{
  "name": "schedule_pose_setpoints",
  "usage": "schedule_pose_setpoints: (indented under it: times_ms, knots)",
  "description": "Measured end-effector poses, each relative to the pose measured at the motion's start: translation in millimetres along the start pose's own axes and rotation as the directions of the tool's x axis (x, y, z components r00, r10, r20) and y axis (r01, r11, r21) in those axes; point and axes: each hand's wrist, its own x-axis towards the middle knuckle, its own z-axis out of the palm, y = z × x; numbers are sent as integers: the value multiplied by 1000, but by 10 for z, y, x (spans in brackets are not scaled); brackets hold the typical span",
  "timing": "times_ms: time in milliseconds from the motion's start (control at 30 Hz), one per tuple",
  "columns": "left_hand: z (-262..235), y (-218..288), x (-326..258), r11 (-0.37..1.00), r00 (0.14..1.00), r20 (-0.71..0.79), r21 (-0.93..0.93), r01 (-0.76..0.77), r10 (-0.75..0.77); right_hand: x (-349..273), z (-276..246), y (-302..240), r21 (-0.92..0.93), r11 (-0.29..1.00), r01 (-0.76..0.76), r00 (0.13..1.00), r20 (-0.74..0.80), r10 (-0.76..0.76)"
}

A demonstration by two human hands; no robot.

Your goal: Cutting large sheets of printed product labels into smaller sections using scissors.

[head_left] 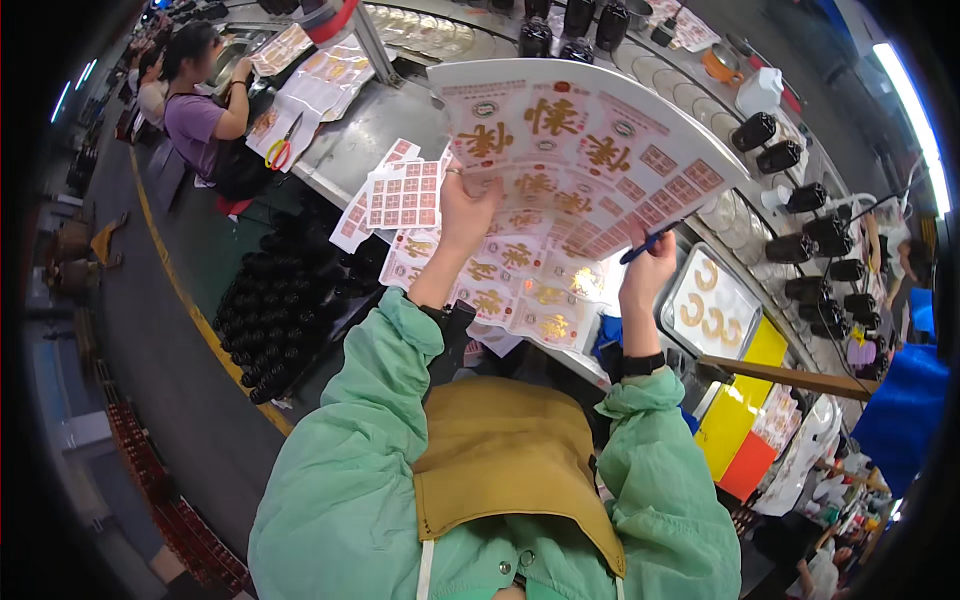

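A large printed sheet [590, 125] with gold characters and small red squares is raised over the workbench, its far edge curling up. My left hand [468, 210] grips its left side, fingers mostly behind the paper. At its lower right corner my right hand [648, 268] is closed on the sheet, along with a slim dark blue tool [648, 246] whose kind I cannot make out. Similar printed sheets [490, 300] lie beneath on the bench. Left of my left hand, small cards with rows of red squares [404, 196] rest in a loose stack.
Dark glossy jars [778, 155] stand along a conveyor at the right. A white tray [712, 305] of curved cut pieces sits nearer, by a yellow panel [742, 400]. Scissors [279, 150] lie at the far left, near a person in purple [200, 125]. Many black jars [285, 300] crowd the left.
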Motion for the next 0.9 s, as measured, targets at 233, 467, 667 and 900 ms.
schedule_pose_setpoints:
  times_ms: [233,467,667,900]
  knots:
    - [-170,-137,50,997,993,103,-28,67,-64,6,-3,110,-68,998,3,1000,32,-1]
    - [-196,-205,72,980,998,46,-197,-30,40,-9,-35,185,-105,994,-38,998,43,43]
    - [-494,-763,51,936,988,82,319,-149,129,-30,1,388,-172,982,-82,994,52,92]
    - [-381,-480,21,958,981,131,232,-171,144,-1,-51,452,-34,999,-35,997,63,37]
